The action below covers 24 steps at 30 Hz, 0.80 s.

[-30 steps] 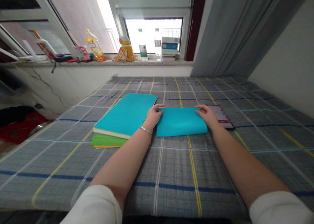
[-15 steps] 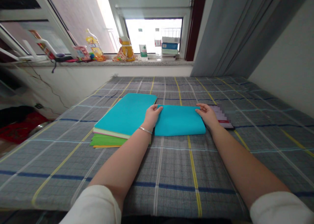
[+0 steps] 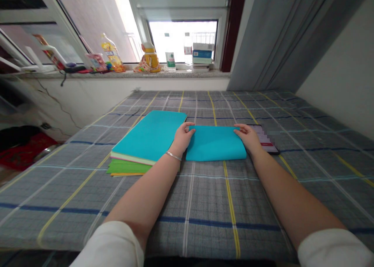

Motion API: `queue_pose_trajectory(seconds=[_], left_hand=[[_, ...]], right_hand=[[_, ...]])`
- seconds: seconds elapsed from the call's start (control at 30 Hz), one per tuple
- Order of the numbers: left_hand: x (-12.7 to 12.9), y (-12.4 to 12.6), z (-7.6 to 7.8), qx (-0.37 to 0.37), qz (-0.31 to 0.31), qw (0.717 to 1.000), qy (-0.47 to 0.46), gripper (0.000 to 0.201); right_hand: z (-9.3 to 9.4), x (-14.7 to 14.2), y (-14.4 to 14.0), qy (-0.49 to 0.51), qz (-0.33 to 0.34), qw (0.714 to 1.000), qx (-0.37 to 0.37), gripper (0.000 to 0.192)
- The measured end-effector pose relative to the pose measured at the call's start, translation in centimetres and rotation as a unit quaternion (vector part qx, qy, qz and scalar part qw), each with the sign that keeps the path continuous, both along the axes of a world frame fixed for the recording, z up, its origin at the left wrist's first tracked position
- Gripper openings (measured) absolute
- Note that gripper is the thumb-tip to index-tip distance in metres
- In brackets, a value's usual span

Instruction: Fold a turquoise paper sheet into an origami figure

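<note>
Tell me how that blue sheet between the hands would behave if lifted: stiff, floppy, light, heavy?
The blue sheet is probably floppy, as its near side bends round in a soft curve. It seems light for its size, since its edges look thin. The left hand and right hand pinch its far corners, so the near part might spring open.

A broad, flat surface carries a grey checked cloth (image 3: 210, 198), crossed by yellow, white and blue stripes. On its left half lies a slanted stack of coloured sheets (image 3: 147, 138), blue on top, with green and orange edges showing at the near end. Right of it a folded blue sheet (image 3: 216, 144) lies near a phone (image 3: 266, 144), its screen up.
</note>
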State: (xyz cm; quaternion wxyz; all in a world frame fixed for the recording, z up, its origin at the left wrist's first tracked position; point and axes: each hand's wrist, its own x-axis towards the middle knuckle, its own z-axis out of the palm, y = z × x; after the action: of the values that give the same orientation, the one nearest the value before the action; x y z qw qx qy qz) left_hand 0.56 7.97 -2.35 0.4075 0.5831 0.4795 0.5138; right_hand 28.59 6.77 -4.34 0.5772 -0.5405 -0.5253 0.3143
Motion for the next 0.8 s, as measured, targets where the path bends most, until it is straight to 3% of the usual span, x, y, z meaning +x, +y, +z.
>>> queue_pose_trajectory(seconds=[0.17, 0.33, 0.43, 0.6, 0.73, 0.8], left_hand=[[0.0, 0.1, 0.0, 0.000, 0.015, 1.000, -0.007, 0.034], [0.3, 0.2, -0.1, -0.009, 0.039, 0.999, 0.010, 0.033], [0.5, 0.2, 0.0, -0.009, 0.052, 0.998, 0.021, 0.027], [-0.1, -0.3, 1.4, 0.065, 0.065, 0.996, 0.015, 0.020], [-1.3, -1.0, 2.9, -0.025, -0.066, 0.998, -0.007, 0.031], [-1.9, -1.5, 3.6, -0.069, -0.084, 0.994, 0.005, 0.038]], right_hand=[[0.3, 0.1, -0.2, -0.007, -0.008, 1.000, -0.026, 0.044], [1.0, -0.1, -0.7, -0.036, -0.098, 0.994, -0.026, 0.040], [1.7, -0.4, -0.9, -0.030, -0.112, 0.993, 0.010, 0.037], [3.4, -0.7, -1.3, 0.038, -0.082, 0.989, 0.114, 0.034], [4.5, -0.7, -1.7, 0.037, -0.055, 0.997, 0.051, 0.035], [4.8, -0.8, -2.0, 0.033, -0.034, 0.999, 0.005, 0.038]])
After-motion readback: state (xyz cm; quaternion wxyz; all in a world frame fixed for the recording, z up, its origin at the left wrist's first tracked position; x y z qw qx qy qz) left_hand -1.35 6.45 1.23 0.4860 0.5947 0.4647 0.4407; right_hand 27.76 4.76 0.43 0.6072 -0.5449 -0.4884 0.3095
